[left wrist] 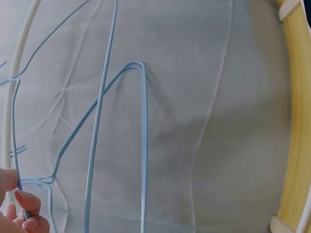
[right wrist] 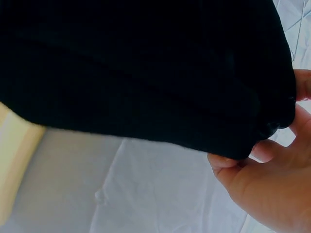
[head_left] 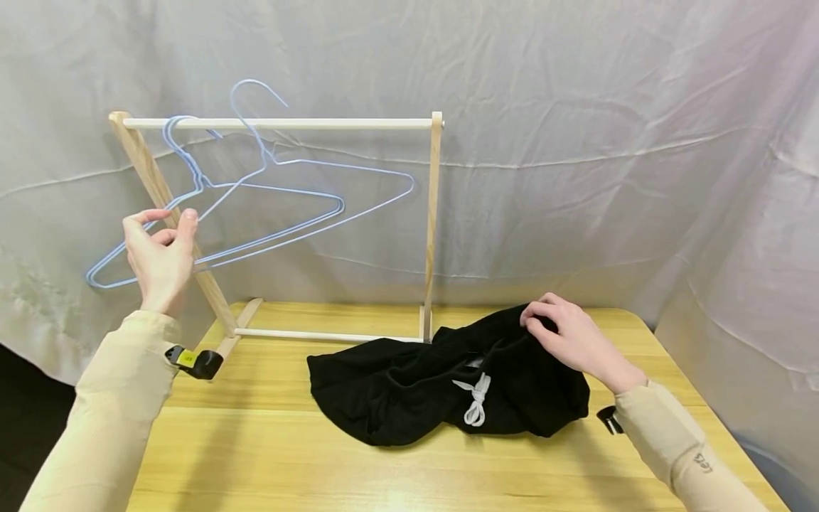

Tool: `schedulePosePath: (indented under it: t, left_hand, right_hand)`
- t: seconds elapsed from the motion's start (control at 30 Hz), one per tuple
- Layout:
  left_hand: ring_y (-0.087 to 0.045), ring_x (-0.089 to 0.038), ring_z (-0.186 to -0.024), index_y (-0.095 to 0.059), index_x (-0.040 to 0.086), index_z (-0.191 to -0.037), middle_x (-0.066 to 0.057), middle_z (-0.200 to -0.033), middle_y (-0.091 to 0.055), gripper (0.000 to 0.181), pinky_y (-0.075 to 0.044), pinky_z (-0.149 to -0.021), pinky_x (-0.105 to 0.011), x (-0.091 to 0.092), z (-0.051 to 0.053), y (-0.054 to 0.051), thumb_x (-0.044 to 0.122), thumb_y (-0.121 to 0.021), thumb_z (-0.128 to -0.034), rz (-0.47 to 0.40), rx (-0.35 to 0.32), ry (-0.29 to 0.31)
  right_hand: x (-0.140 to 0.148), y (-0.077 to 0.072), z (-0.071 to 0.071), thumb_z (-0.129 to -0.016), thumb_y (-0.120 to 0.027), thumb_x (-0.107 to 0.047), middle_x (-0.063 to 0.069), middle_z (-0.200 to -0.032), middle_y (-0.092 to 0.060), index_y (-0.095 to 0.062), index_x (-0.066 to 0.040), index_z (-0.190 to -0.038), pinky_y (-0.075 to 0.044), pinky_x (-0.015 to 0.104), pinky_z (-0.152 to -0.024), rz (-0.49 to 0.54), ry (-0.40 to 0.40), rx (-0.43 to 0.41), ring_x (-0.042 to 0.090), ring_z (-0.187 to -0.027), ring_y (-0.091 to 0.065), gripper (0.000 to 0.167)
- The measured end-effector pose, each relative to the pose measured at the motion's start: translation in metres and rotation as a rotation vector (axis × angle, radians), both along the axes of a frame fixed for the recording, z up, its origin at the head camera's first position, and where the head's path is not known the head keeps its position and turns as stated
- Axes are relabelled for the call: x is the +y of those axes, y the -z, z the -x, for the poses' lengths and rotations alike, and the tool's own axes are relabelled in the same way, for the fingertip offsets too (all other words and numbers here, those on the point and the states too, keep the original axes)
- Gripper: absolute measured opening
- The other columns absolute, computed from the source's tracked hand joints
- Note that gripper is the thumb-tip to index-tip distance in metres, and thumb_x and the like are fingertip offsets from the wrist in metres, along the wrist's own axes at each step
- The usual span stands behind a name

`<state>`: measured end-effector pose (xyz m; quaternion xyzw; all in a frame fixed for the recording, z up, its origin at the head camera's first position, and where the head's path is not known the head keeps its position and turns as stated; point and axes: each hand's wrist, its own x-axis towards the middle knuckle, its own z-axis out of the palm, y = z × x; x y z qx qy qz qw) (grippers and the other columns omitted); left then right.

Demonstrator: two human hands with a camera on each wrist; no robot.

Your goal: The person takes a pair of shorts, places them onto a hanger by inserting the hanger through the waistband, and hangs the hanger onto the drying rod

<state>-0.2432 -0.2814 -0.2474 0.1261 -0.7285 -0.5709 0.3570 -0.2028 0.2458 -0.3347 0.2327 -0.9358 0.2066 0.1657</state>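
Note:
My left hand [head_left: 161, 262] pinches one shoulder of a blue wire hanger [head_left: 348, 166] between thumb and fingers. That hanger's hook stands above the rack's top rod, apart from it, as the head view shows. Behind it, other blue hangers [head_left: 279, 188] hang from the rod close together. Black drawstring shorts [head_left: 397, 391] lie bunched on the table, a white cord [head_left: 476, 402] tied in a bow at the front. At their upper right edge, my right hand [head_left: 572, 340] pinches the cloth, which fills much of the right wrist view; some fingertips are hidden by the fabric.
The rack [head_left: 434, 227] has wooden side posts and a white top rod [head_left: 345, 124]. It stands at the back left of the wooden table [head_left: 307, 476]. Grey cloth [head_left: 576, 92] hangs behind the table and along its right side.

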Motion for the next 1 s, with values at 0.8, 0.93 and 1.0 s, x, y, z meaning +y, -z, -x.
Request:
schedulePosePath:
  t: [0.8, 0.93, 1.0]
  left_hand:
    - [-0.046, -0.002, -0.057, -0.056, 0.022, -0.103, 0.017, -0.057, -0.061, 0.024, -0.032, -0.055, -0.014, 0.031, -0.068, 0.073, 0.005, -0.068, -0.0918, -0.051, 0.371, 0.040]
    - [-0.044, -0.004, -0.063, -0.056, 0.022, -0.105, 0.021, -0.060, -0.062, 0.023, -0.035, -0.064, -0.018, 0.049, -0.069, 0.089, 0.006, -0.068, -0.0932, -0.020, 0.321, 0.082]
    - [-0.045, -0.004, -0.066, -0.056, 0.020, -0.107, 0.024, -0.062, -0.062, 0.023, -0.038, -0.070, -0.019, 0.058, -0.070, 0.096, 0.006, -0.068, -0.0936, -0.006, 0.298, 0.097]
  right_hand:
    - [-0.007, 0.044, -0.019, -0.085, -0.046, 0.013, 0.000, -0.099, -0.059, -0.068, -0.014, -0.093, -0.034, 0.017, -0.081, 0.433, 0.056, 0.124, 0.001, -0.091, -0.049, 0.036]
    - [-0.011, 0.048, -0.024, -0.083, -0.048, 0.016, 0.001, -0.099, -0.061, -0.071, -0.014, -0.095, -0.035, 0.015, -0.083, 0.502, 0.043, 0.155, 0.000, -0.093, -0.051, 0.039]
    - [-0.015, 0.049, -0.026, -0.082, -0.049, 0.017, 0.002, -0.099, -0.062, -0.073, -0.014, -0.096, -0.035, 0.015, -0.084, 0.534, 0.035, 0.177, 0.000, -0.094, -0.052, 0.041]
